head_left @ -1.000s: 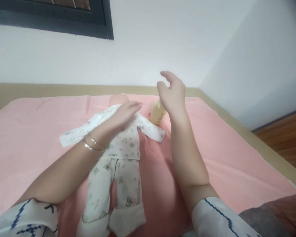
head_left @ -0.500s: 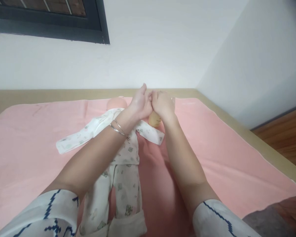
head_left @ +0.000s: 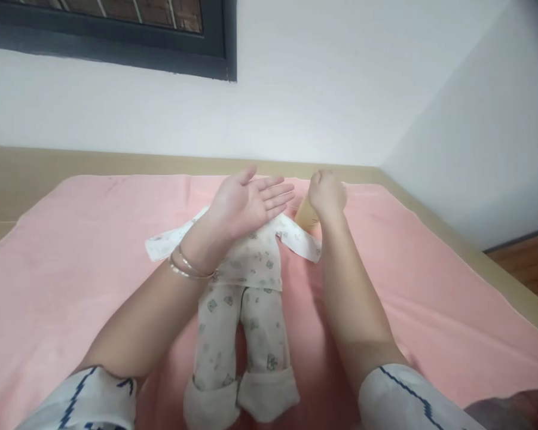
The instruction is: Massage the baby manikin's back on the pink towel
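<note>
My left hand (head_left: 253, 203) is open, palm up, with its fingers stretched out and nothing on the palm. It hovers over the upper part of a small white printed long-sleeved top (head_left: 251, 260), hiding its neck area. Just to the right, my right hand (head_left: 328, 194) is closed around a yellowish bottle (head_left: 305, 216), whose upper end is covered by the fingers. The bottle's visible end is beside the top's right sleeve (head_left: 303, 240). Matching white printed trousers (head_left: 219, 334) with turned-up cuffs lie below the top.
A pink sheet (head_left: 385, 286) lies under the clothes on a pale tan surface (head_left: 31, 173). A white wall (head_left: 305, 89) rises behind it, with a dark-framed window (head_left: 231, 42) at upper left. Brown wood (head_left: 529, 263) shows at the right, and a grey-brown item (head_left: 506, 412) at lower right.
My hands have moved apart; the left now shows a flat palm with straightened fingers. The right, with the bottle, has shifted right. The view has turned slightly left, and the rounded pink shape is now hidden.
</note>
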